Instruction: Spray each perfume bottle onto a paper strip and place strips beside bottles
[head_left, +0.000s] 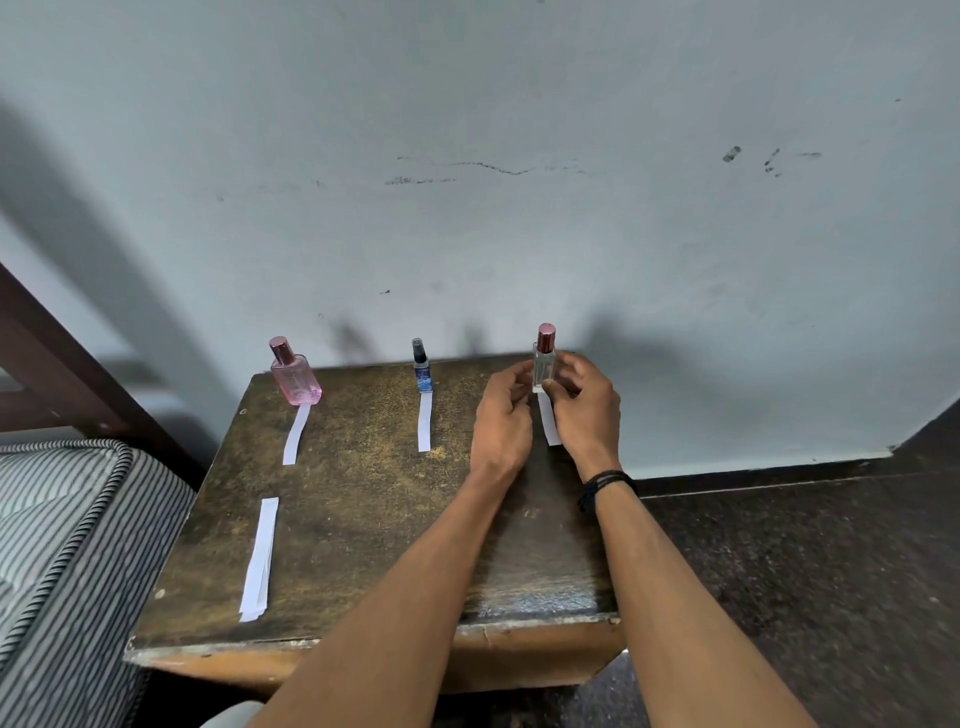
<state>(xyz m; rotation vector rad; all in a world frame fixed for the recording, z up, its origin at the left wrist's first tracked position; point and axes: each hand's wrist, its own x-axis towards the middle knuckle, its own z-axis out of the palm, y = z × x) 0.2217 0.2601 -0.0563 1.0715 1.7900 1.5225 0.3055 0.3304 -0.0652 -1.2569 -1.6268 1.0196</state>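
Three perfume bottles stand along the back of a worn wooden table (363, 519). A pink bottle (295, 375) is at the left with a white paper strip (296, 435) in front of it. A small dark blue bottle (422, 368) stands in the middle, with its own strip (424, 422) before it. At the right is a clear bottle with a rose cap (544, 358). My right hand (584, 410) pinches its lower part. My left hand (504, 415) is curled close on its left side; whether it touches the bottle is unclear. A third strip (549, 423) lies between my hands.
A stack of spare paper strips (260, 558) lies at the table's front left. A striped mattress (62, 545) sits to the left and a grey wall (467, 182) rises right behind the bottles. Dark floor (805, 571) lies to the right.
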